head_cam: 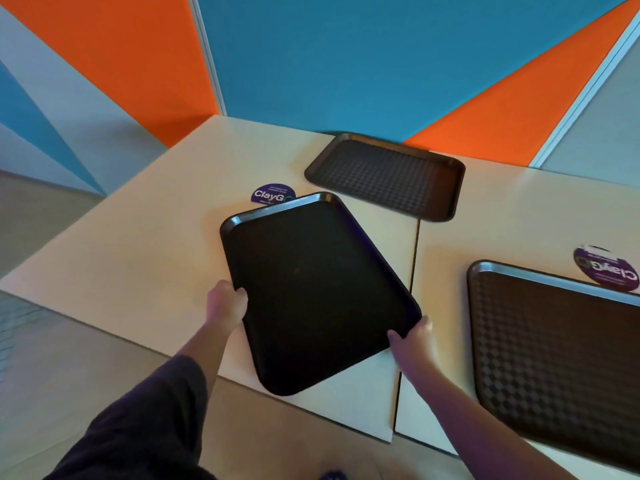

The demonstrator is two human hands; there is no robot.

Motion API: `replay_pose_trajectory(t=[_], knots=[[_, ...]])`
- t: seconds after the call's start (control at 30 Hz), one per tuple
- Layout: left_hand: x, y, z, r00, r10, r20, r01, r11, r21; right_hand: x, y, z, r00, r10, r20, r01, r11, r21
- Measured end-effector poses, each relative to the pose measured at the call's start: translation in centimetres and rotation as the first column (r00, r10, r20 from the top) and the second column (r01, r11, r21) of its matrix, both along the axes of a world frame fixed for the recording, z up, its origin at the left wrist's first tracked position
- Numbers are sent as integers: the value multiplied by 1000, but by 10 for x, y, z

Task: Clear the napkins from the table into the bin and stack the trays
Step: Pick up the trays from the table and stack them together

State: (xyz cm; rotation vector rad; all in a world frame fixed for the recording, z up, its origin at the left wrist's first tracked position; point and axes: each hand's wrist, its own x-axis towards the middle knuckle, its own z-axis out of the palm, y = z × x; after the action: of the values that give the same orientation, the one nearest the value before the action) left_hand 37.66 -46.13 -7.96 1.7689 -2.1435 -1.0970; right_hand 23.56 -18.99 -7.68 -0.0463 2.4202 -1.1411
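Hands (pixel 322 317) round bare black tray (pixel 311 289)

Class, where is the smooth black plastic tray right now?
In the head view the smooth black plastic tray sits centre, gripped by the left hand and right hand, overlapping the purple round sticker.

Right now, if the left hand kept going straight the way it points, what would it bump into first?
The left hand already grips the black tray, so it would push that first. Beyond it lies the purple sticker, though depth is hard to judge.
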Motion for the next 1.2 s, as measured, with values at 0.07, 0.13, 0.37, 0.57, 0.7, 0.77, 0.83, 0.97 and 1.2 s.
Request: replay_pose_trajectory(t=[0.07, 0.13, 0.37, 0.57, 0.7, 0.77, 0.83, 0.97, 1.2], knots=[[2, 6, -5, 999, -1, -49, 3, 999, 39, 7, -3, -5, 994, -101, 43, 104, 991, -86], [2, 21, -4, 993, 29, -116, -16, 994, 111, 11, -6, -7, 986, -161, 53, 167, 977, -130], [-7, 74, -12, 931, 304, -201, -182, 866, 465, 0, -4, 0, 979, -203, 14, 203, 979, 10], [5, 104, -7, 980, 108, -170, -46, 942, 333, -27, 17, 8, 993, -70, -98, 90, 972, 219], [12, 76, 7, 960, 106, -261, -85, 992, 89, -32, 27, 8, 992, -54, -117, 81, 968, 236], [13, 52, 12, 956, 59, -286, -73, 997, -39, -32, 32, 7, 992, -43, -120, 72, 967, 244], [10, 27, 12, 970, -29, -243, -17, 983, -183, -32, 36, 8, 992, -32, -119, 62, 965, 256], [6, -9, 8, 981, -178, 83, 194, 941, -277, -30, 46, 9, 990, 15, -137, 31, 945, 324], [-5, -4, 2, 973, -226, -32, 220, 965, -141, -26, 55, 7, 982, 112, -152, -47, 924, 381]])
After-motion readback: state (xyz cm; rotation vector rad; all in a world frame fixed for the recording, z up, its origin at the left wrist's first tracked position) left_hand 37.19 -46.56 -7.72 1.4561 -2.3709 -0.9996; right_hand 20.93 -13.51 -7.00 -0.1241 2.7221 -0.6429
